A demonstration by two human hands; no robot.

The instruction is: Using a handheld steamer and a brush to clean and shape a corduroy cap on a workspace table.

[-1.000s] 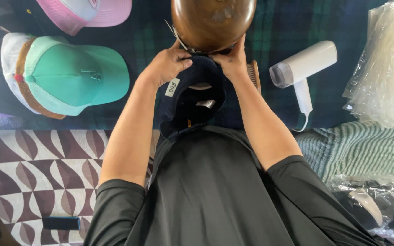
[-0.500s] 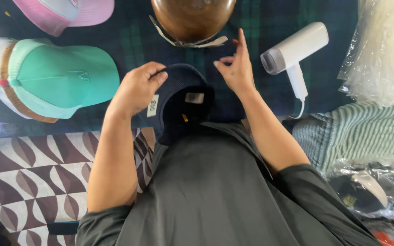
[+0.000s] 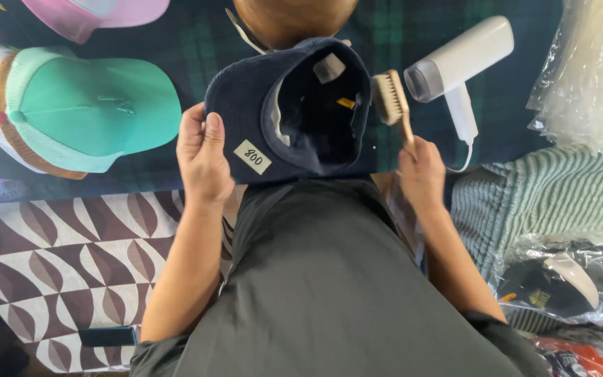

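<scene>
My left hand [image 3: 204, 157] grips the brim of a navy blue cap [image 3: 294, 112], held upside down so its dark inside faces me. A white sticker tag sits on the brim near my thumb. My right hand [image 3: 421, 174] holds the handle of a small wooden brush [image 3: 392, 101], whose bristle head rests against the cap's right edge. A brown wooden dome-shaped form [image 3: 294, 17] stands just beyond the cap, partly hidden by it.
A white hand-held steamer [image 3: 458, 59] lies right of the brush. A teal cap [image 3: 82, 112] and a pink cap [image 3: 92, 10] lie at the left on the dark plaid cloth [image 3: 197, 49]. Clear plastic bags [image 3: 591, 77], a green striped fabric [image 3: 546, 195] and bagged caps [image 3: 567, 279] fill the right.
My left hand shifted to the cap's brim and raised the cap towards the wooden form. My right hand, empty before, now holds the brush against the cap.
</scene>
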